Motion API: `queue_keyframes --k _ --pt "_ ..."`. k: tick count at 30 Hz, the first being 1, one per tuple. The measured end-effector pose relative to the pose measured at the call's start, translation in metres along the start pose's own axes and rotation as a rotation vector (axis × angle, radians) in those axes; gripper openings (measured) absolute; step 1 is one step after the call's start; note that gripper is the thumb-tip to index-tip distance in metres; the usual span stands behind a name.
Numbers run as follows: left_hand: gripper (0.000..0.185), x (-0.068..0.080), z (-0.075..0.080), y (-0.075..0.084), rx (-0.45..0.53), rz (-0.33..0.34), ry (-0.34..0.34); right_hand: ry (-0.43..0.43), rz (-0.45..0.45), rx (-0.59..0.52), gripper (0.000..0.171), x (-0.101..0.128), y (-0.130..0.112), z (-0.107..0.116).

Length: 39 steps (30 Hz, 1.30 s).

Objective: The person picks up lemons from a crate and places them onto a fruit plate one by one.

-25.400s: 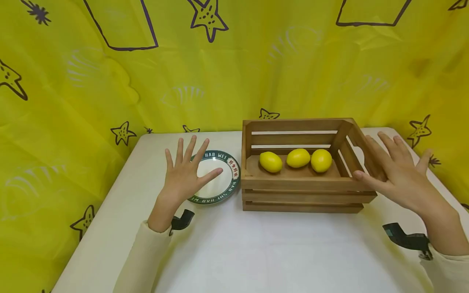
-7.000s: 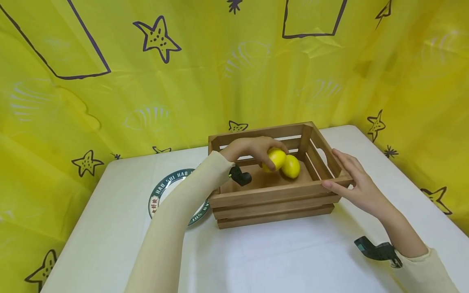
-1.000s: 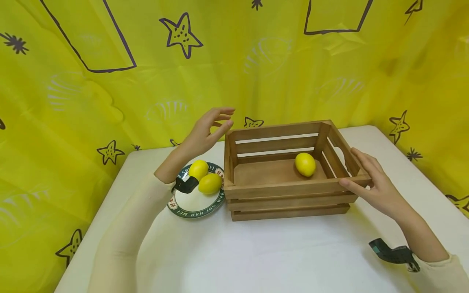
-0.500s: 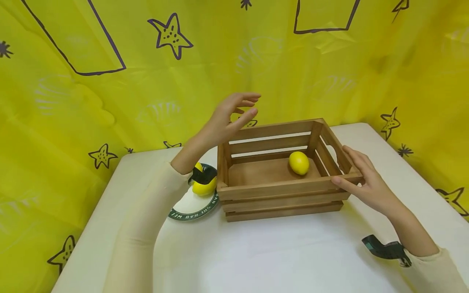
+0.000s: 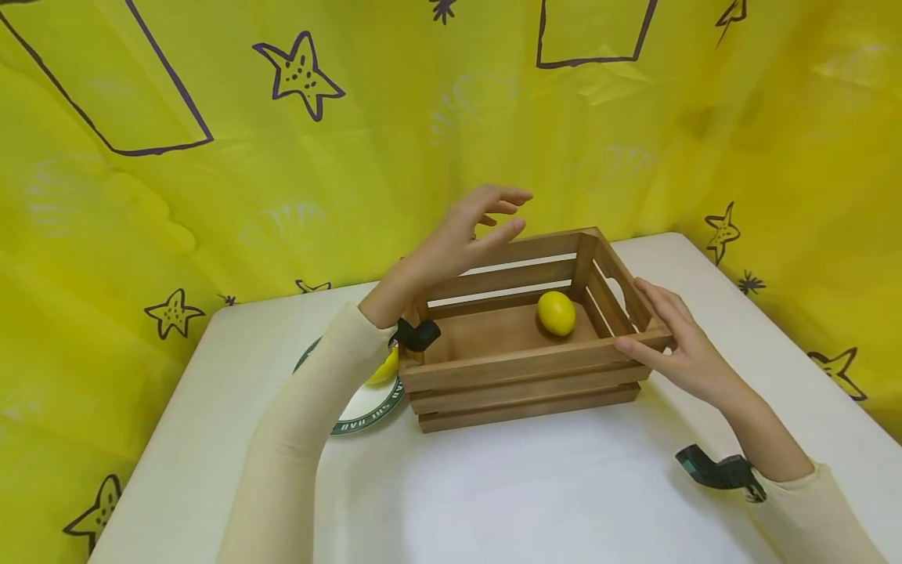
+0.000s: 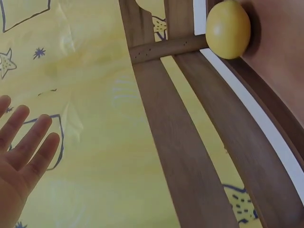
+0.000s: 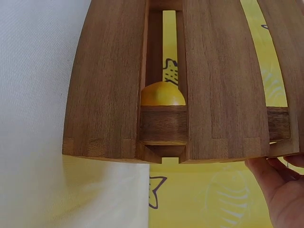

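The wooden crate [image 5: 524,364] is sitting between the 2 hands. The right hand [image 5: 680,352] is resting against its right end with fingers relaxed, gripping nothing. The left hand [image 5: 461,239] is hovering above the crate's left rear corner, fingers loosely spread and holding nothing. The plate [image 5: 359,407], below the left forearm, is showing only in the head view. 1 lemon [image 5: 557,312] is lying inside the crate, nearer the right hand; the left wrist view is showing it [image 6: 228,29] against the back slats, and the right wrist view [image 7: 163,95] only through a gap in the end wall.

In front of me is a white worktop [image 5: 493,486] with rounded corners. On it stands a wooden crate [image 5: 521,368] near the middle. Just beside the crate, on my left, lies a plate [image 5: 359,407] with a green rim, partly hidden under my left sleeve.
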<state>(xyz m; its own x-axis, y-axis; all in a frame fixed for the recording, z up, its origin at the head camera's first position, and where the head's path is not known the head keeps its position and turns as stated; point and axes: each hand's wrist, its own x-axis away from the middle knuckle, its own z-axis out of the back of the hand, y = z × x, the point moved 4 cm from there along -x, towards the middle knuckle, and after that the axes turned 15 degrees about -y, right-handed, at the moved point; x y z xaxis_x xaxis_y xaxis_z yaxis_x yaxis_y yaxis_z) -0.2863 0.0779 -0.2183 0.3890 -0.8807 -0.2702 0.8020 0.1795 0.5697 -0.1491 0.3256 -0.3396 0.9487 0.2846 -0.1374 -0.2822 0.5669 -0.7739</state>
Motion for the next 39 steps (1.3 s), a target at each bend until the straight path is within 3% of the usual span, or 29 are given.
queue_keyframes --k 8,12,20,28,31,39 --pt "0.037 -0.017 -0.020 -0.009 0.046 0.027 -0.110 -0.031 0.010 -0.003 0.085 -0.008 -0.003 -0.008" --pt "0.032 -0.030 -0.040 -0.015 0.091 0.009 -0.249 -0.041 0.028 -0.010 0.084 -0.009 -0.006 -0.010" --pt "0.038 -0.055 -0.071 -0.037 0.019 0.068 -0.507 -0.041 0.029 -0.013 0.086 -0.009 -0.007 -0.004" --pt "0.058 -0.048 -0.105 -0.058 0.015 0.186 -0.801 -0.028 0.005 -0.032 0.088 -0.006 -0.005 0.000" --pt "0.059 -0.047 -0.114 -0.062 -0.047 0.193 -0.845 -0.028 0.001 -0.065 0.089 -0.005 -0.003 0.001" --pt "0.055 -0.050 -0.128 -0.068 -0.236 0.205 -0.870 -0.021 -0.013 -0.028 0.087 0.000 0.000 0.002"
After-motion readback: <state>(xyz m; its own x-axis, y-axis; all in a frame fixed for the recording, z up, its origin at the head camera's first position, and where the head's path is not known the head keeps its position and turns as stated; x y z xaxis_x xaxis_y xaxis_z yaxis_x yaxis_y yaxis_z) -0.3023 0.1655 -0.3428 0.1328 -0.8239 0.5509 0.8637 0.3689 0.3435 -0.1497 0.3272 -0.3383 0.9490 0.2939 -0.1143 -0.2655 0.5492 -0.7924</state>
